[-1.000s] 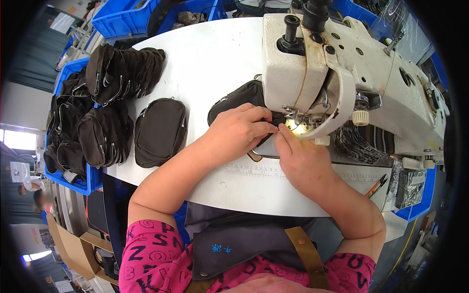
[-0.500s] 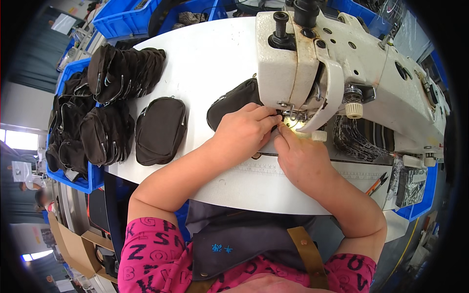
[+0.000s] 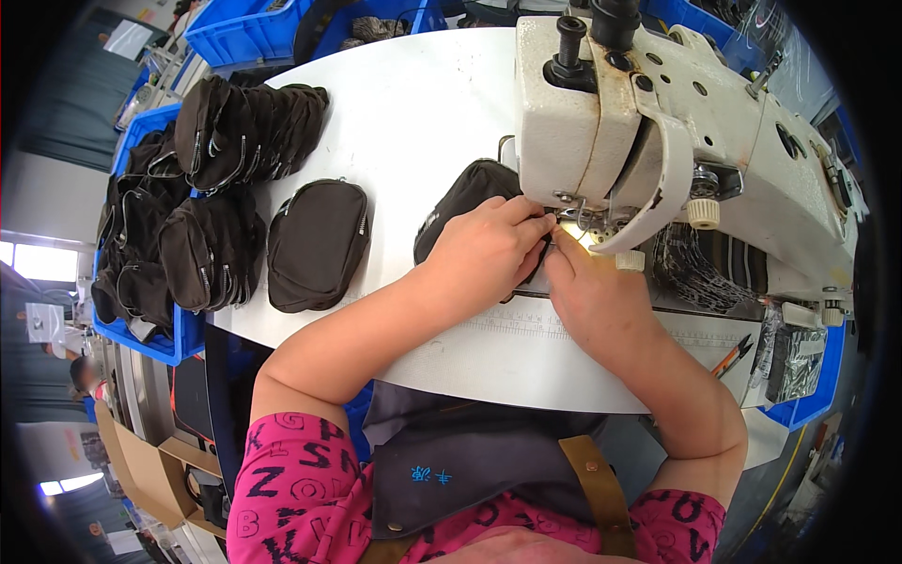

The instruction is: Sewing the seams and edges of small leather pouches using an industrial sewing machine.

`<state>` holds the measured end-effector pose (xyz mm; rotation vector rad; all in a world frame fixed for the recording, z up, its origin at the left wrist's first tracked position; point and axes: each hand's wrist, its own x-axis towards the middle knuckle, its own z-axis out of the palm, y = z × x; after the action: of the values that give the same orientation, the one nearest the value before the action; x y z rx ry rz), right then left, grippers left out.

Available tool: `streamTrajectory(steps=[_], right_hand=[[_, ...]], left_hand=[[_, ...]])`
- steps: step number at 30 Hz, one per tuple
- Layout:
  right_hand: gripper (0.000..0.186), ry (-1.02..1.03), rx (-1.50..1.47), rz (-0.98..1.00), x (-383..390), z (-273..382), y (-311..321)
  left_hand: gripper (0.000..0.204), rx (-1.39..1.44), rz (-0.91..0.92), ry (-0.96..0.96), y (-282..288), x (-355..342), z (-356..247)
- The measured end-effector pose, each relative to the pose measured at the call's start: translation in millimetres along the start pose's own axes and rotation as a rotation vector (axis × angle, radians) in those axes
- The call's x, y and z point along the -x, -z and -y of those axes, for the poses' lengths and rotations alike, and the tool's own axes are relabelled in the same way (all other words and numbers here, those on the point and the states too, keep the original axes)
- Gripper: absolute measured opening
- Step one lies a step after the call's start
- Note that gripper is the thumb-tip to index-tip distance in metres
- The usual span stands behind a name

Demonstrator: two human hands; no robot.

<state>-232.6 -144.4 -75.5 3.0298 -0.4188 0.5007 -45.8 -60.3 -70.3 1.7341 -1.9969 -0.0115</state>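
A dark brown zippered pouch [image 3: 467, 199] lies at the head of a white sewing machine [image 3: 564, 141], its right part hidden by the machine and my hands. My left hand [image 3: 490, 246] rests over the pouch's near edge, thumb and fingers pinched on it close to the lit needle area. Right beside it, my right hand [image 3: 598, 287] has its fingers pressed together at the same edge, fingertips almost touching the left ones. The exact bit of fabric between the fingertips is covered. A second dark pouch [image 3: 318, 244] lies flat on the white table to the left.
Piled dark pouches [image 3: 211, 249] fill and overhang a blue crate [image 3: 193, 338] at the left. A ruler strip [image 3: 512, 324] runs along the table's near side. An orange-and-black pen-like tool [image 3: 733, 355] and hanging threads [image 3: 691, 273] are at the right. Blue bins [image 3: 249, 33] stand behind.
The view has shifted a little, moving the scene slightly rightward. The pouch at the machine has turned slightly, and a loop now shows at its far end. Both hands keep their grip.
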Motion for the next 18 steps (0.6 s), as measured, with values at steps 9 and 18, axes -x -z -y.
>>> streamTrajectory(steps=[9, 18], right_hand=[[0.016, -0.044, -0.038, -0.041, 1, -7, 0], [0.018, -0.063, -0.040, 0.036, -2, -7, 8]], left_hand=[[0.052, 0.143, 0.167, 0.080, 24, 4, 0], [0.057, 0.294, 0.314, 0.114, 37, 3, 14]])
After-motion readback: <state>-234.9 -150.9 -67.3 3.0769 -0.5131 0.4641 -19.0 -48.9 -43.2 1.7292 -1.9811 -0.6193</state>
